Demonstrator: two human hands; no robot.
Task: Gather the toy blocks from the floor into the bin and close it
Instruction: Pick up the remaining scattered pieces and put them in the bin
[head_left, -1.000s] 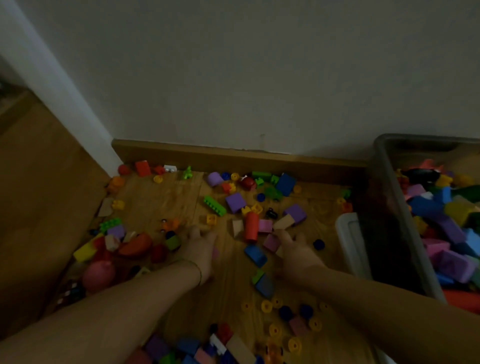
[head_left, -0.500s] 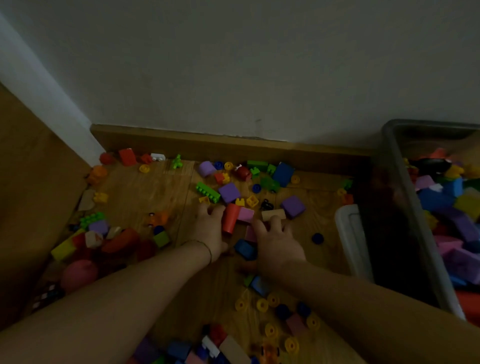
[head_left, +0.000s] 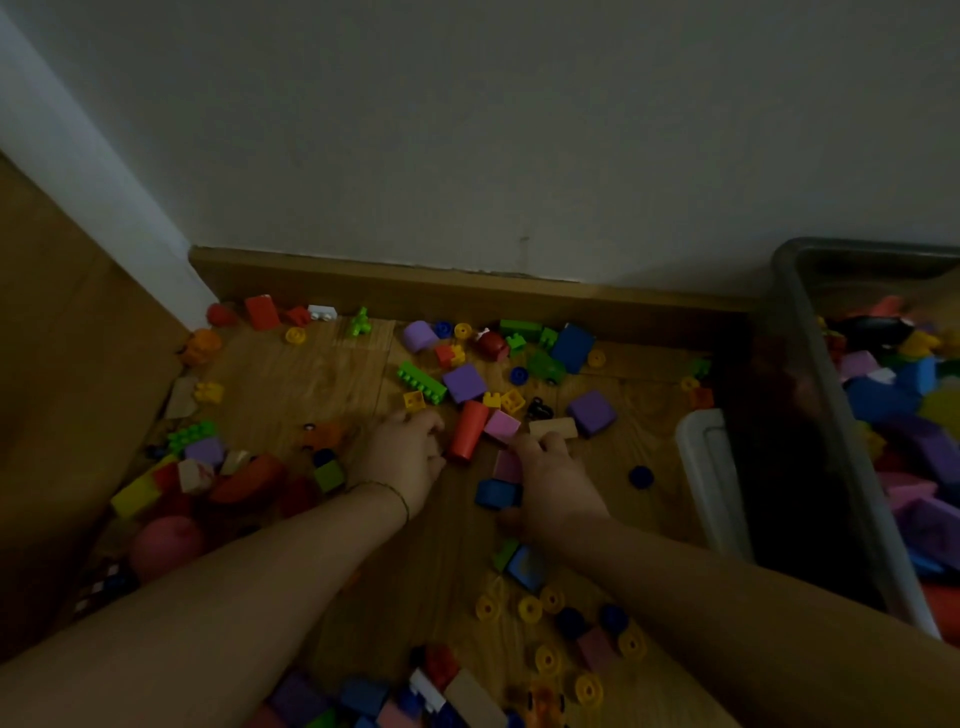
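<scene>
Many coloured toy blocks lie scattered on the wooden floor (head_left: 291, 374). My left hand (head_left: 405, 452) rests on the floor with its fingers curled, right beside a red cone-shaped block (head_left: 467, 431); anything under the fingers is hidden. My right hand (head_left: 550, 478) lies over a pink block (head_left: 506, 465) and a blue block (head_left: 493, 493), thumb curled below the blue one, fingertips touching a beige block (head_left: 556, 427). The clear bin (head_left: 795, 322) stands at the right, open and holding several blocks. Its white lid (head_left: 711, 467) lies against the bin's near side.
A wall with a wooden skirting board (head_left: 467, 280) runs behind the blocks. Brown furniture (head_left: 67, 364) closes off the left side. A heap of blocks and a pink ball (head_left: 166, 540) sit at the left; yellow and blue discs (head_left: 530, 608) lie below my right hand.
Both hands have reached further forward into the blocks. The left hand's fingers have curled beside the red cone; the right hand has closed over the pink and blue blocks.
</scene>
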